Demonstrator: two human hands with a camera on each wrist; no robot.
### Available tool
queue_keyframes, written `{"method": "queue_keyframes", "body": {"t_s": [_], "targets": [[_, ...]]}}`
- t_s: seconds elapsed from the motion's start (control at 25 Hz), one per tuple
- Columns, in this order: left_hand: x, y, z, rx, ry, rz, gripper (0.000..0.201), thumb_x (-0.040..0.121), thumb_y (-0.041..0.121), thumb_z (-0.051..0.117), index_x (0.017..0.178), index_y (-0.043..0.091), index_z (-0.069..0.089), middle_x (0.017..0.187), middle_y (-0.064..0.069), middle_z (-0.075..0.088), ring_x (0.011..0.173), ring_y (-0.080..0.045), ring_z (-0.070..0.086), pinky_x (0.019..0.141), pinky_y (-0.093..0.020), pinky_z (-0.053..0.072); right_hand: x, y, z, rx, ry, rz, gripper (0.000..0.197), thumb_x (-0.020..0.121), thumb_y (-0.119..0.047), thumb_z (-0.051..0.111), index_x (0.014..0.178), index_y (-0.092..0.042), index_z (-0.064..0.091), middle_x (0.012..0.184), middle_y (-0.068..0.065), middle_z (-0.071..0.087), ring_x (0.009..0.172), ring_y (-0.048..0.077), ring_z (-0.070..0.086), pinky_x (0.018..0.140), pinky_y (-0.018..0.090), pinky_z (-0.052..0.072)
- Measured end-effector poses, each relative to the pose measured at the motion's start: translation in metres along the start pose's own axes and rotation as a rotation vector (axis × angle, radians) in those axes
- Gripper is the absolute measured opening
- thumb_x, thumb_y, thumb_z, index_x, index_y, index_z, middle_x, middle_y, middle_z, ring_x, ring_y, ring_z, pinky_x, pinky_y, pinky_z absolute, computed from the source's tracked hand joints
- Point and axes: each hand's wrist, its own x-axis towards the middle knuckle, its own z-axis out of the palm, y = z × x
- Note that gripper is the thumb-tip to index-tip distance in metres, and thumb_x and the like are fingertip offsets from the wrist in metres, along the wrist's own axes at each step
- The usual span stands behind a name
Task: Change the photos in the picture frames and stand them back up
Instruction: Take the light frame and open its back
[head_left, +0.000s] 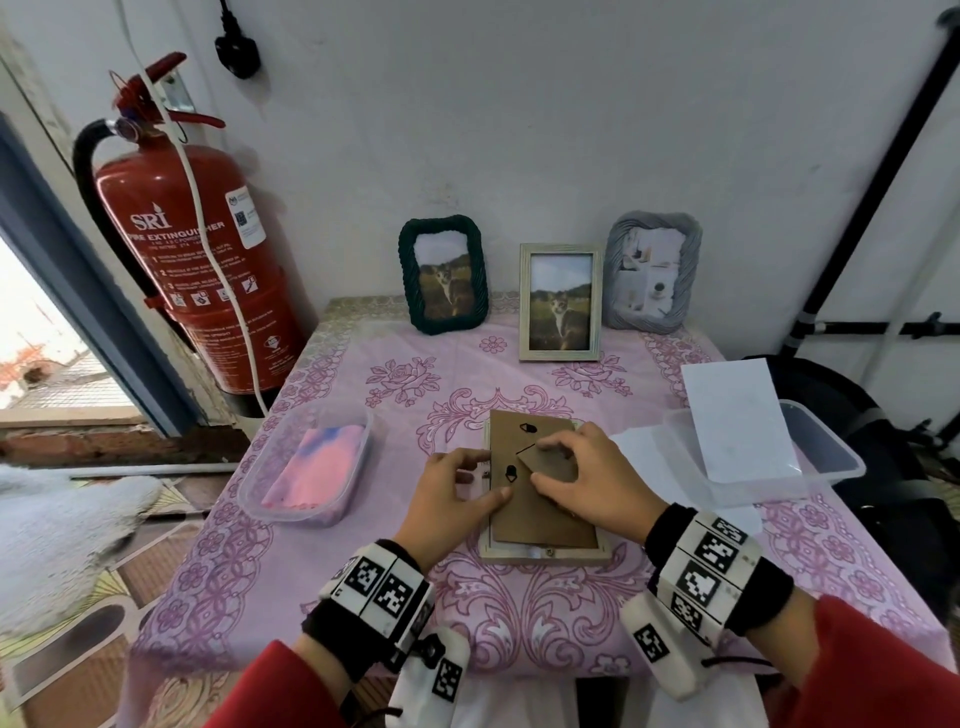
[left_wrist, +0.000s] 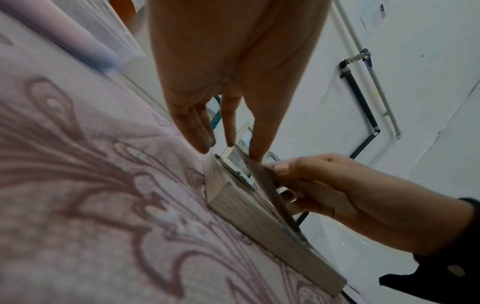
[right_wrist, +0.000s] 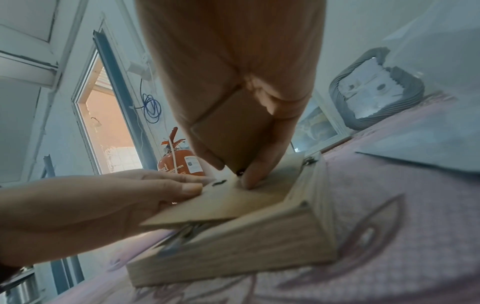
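Observation:
A light wooden picture frame (head_left: 545, 552) lies face down in the middle of the table. Its brown cardboard backing board (head_left: 535, 514) sits askew on it, raised along the left side. My left hand (head_left: 483, 478) pinches the board's left edge, thumb on top (right_wrist: 192, 189). My right hand (head_left: 540, 462) grips the board's fold-out stand flap (right_wrist: 233, 133) between thumb and fingers. The left wrist view shows the frame (left_wrist: 259, 224) side-on with the board (left_wrist: 267, 189) tilted above it. Whatever lies under the board is hidden.
Three frames stand at the back: dark green (head_left: 443, 275), wooden (head_left: 561, 304) and grey (head_left: 652, 273). A clear tub (head_left: 358, 415) with pink-blue prints sits left; another tub (head_left: 841, 457) under white paper (head_left: 737, 421) sits right. A red fire extinguisher (head_left: 197, 260) stands beside the table.

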Motion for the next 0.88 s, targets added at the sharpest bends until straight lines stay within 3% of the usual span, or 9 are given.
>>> {"method": "queue_keyframes", "body": {"t_s": [0.08,0.16,0.28,0.36,0.48,0.6,0.76,0.88], "targets": [[0.001,0.002,0.000,-0.167,-0.009,-0.009,0.046,0.079,0.014,0.072,0.121,0.011,0.054,0.104,-0.004,0.057,0.093,-0.017,0.058,0.076,-0.024,0.052,-0.002,0.001,-0.003,0.049,0.018,-0.028,0.043,0.083,-0.034,0.066,0.122,-0.021,0.055,0.105,-0.003,0.040,0.094,0.006,0.045,0.074,0.004,0.034],[0.002,0.004,0.000,-0.360,-0.062,-0.060,0.043,0.083,0.006,0.067,0.124,0.008,0.052,0.092,-0.008,0.061,0.082,-0.019,0.062,0.067,-0.026,0.056,-0.004,0.002,-0.006,0.071,-0.003,-0.062,0.040,0.084,-0.036,0.066,0.120,-0.022,0.056,0.104,-0.004,0.042,0.091,0.004,0.045,0.075,0.006,0.034],[0.004,0.002,-0.008,-0.384,-0.027,-0.065,0.041,0.085,0.001,0.062,0.124,0.008,0.053,0.080,-0.005,0.060,0.071,-0.014,0.060,0.056,-0.019,0.052,-0.005,0.004,-0.007,0.091,0.018,-0.101,0.031,0.090,-0.031,0.058,0.119,-0.019,0.057,0.101,-0.006,0.044,0.090,0.003,0.048,0.078,0.006,0.036],[0.004,-0.005,-0.017,-0.386,0.032,-0.085,0.040,0.086,-0.001,0.059,0.125,0.006,0.053,0.077,-0.004,0.056,0.074,-0.016,0.057,0.058,-0.021,0.051,-0.005,0.010,-0.009,0.060,0.065,-0.059,0.030,0.091,-0.020,0.056,0.121,-0.015,0.055,0.104,-0.001,0.043,0.094,0.011,0.049,0.086,0.013,0.039],[0.003,-0.016,-0.034,-0.357,0.092,-0.100,0.040,0.088,-0.002,0.057,0.126,0.006,0.052,0.078,-0.007,0.054,0.076,-0.020,0.056,0.059,-0.026,0.050,-0.005,0.019,-0.012,-0.020,-0.014,0.093,0.050,0.085,-0.013,0.058,0.132,-0.012,0.041,0.116,0.010,0.040,0.108,0.025,0.048,0.097,0.031,0.042],[0.000,-0.025,-0.047,-0.244,0.141,-0.064,0.039,0.088,-0.001,0.057,0.125,0.007,0.053,0.079,-0.007,0.057,0.074,-0.019,0.057,0.055,-0.022,0.050,-0.005,0.023,-0.014,-0.011,-0.090,0.180,0.061,0.083,-0.012,0.060,0.137,-0.009,0.032,0.120,0.016,0.042,0.112,0.029,0.048,0.091,0.028,0.040],[-0.002,-0.030,-0.055,-0.100,0.193,-0.033,0.040,0.088,0.002,0.058,0.127,0.006,0.052,0.077,-0.004,0.058,0.079,-0.023,0.058,0.074,-0.036,0.051,-0.006,0.026,-0.016,-0.018,-0.074,0.211,0.058,0.085,-0.014,0.061,0.137,-0.006,0.037,0.119,0.017,0.053,0.110,0.029,0.051,0.089,0.031,0.041],[-0.004,-0.033,-0.057,0.044,0.178,-0.010,0.042,0.089,0.006,0.058,0.130,0.007,0.050,0.080,0.001,0.056,0.080,-0.020,0.056,0.071,-0.025,0.048,-0.008,0.027,-0.017,-0.026,-0.068,0.216,0.056,0.086,-0.014,0.060,0.137,-0.006,0.038,0.117,0.018,0.055,0.108,0.031,0.053,0.089,0.033,0.043]]}}
